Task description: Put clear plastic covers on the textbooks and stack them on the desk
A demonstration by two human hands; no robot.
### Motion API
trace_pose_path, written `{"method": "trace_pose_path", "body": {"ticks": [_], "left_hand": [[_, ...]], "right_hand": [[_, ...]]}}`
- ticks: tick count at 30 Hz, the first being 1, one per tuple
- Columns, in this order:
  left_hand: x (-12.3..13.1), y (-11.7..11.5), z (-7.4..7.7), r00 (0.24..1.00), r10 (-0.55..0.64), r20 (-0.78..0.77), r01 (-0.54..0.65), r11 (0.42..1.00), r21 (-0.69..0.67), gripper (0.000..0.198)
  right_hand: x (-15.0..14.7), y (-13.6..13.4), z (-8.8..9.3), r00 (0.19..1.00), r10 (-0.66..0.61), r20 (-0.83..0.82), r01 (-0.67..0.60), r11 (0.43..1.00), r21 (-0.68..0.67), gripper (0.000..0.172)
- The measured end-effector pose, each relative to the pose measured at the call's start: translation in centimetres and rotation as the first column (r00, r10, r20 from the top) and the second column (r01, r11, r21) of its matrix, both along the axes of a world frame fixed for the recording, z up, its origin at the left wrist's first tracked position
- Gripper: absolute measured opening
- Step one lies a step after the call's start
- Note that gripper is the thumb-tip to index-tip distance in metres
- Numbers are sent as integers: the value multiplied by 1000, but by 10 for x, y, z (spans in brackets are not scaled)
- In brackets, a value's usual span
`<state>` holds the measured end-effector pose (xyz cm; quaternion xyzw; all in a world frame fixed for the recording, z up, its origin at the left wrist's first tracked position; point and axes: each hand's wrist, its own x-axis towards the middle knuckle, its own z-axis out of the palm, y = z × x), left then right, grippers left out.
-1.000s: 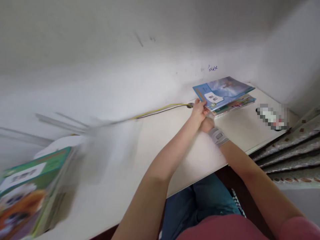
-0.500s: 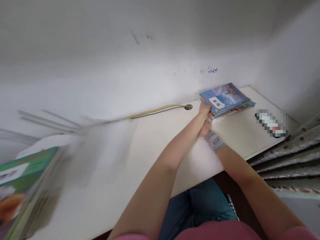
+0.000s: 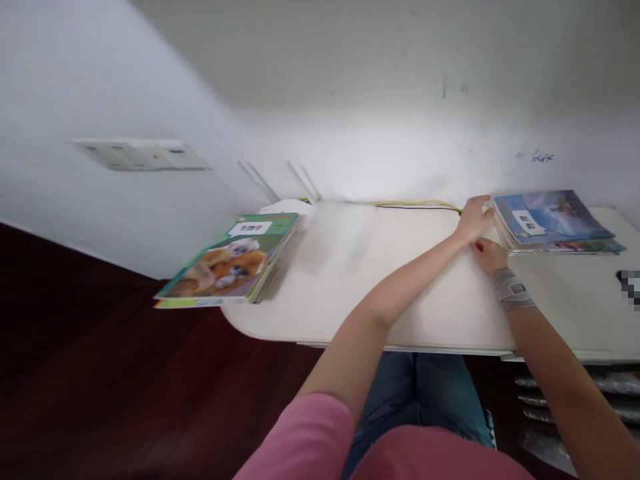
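Observation:
A stack of books [image 3: 560,217] with a blue cover and white label on top lies against the wall at the right of the white desk. My left hand [image 3: 475,219] is just left of its edge, fingers apart and holding nothing. Just below it, my right hand [image 3: 491,256] has its fingers curled in, close to the stack's lower left corner; nothing shows in it. A grey band [image 3: 514,291] wraps the right wrist. Another stack of books [image 3: 230,263], topped by a green biology textbook with a monkey picture, sits at the desk's left end, jutting past its edge.
The white desk [image 3: 330,293] has a rounded left corner. Yellow and black cables [image 3: 415,204] run along the wall. A wall socket panel [image 3: 143,155] is at the left. A blurred-out dark-edged object [image 3: 631,287] lies at the far right, above patterned fabric [image 3: 545,400].
The view has swung left, bringing the green-topped stack fully in. My hands, earlier at the blue-topped stack's left edge, have come slightly away from it, and my left fingers have spread.

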<state>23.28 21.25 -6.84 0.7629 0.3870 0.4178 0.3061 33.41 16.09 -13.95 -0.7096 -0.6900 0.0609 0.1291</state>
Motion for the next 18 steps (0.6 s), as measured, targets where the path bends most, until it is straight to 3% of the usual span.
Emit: {"method": "trace_pose_path", "body": {"ticks": [1,2,3,7,9,13,18], "left_hand": [[-26,-4,4,999,22,-37,-22,1000,9,33],[-56,-9,7,960,82,-267,-65,995,71,34],[-87,-15,9,854,181,-487,-140,983,118,36],[-211,-45,-1,636,366,-679,-425,901,88,39],[-257,-58,-13,526,369,-767,-535,844,39,36],[-301,-74,-34,455,282,-845,-549,836,-16,30],[-305,-78,-41,449,245,-860,-480,877,-1,33]], "right_hand": [[3,2,-1,1000,11,-3,-12,1000,-12,26],[6,4,-2,1000,21,-7,-21,1000,-22,27],[8,5,-3,1000,29,-11,-29,999,-28,29],[12,9,-9,999,42,-30,-43,999,-11,28],[12,9,-12,998,37,-42,-37,999,6,28],[12,7,-17,998,12,-62,-10,999,34,28],[13,3,-18,998,-21,-67,24,998,54,28]]}}
